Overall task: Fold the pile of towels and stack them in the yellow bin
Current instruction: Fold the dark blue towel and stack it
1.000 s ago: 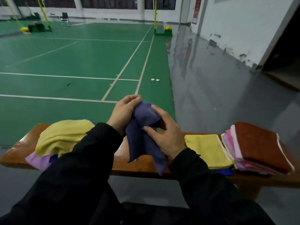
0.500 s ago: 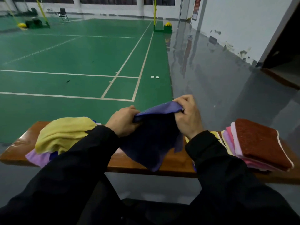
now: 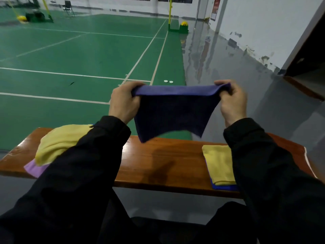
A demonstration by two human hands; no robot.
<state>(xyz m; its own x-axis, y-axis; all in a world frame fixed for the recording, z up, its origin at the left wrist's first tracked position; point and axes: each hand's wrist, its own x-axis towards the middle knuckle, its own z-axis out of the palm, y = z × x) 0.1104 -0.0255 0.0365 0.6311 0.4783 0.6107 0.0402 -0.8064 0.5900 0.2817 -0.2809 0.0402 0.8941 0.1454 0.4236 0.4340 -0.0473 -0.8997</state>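
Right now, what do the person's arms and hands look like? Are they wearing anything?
Both arms are covered by long black sleeves: the left sleeve and the right sleeve. The cloth looks plain, with no markings I can see, and each sleeve ends in a cuff at the wrist. The left hand and right hand are bare, with no gloves; I see no rings or watch.

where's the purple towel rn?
Head view, centre: the purple towel hangs above the bench, stretched between the left hand and right hand.
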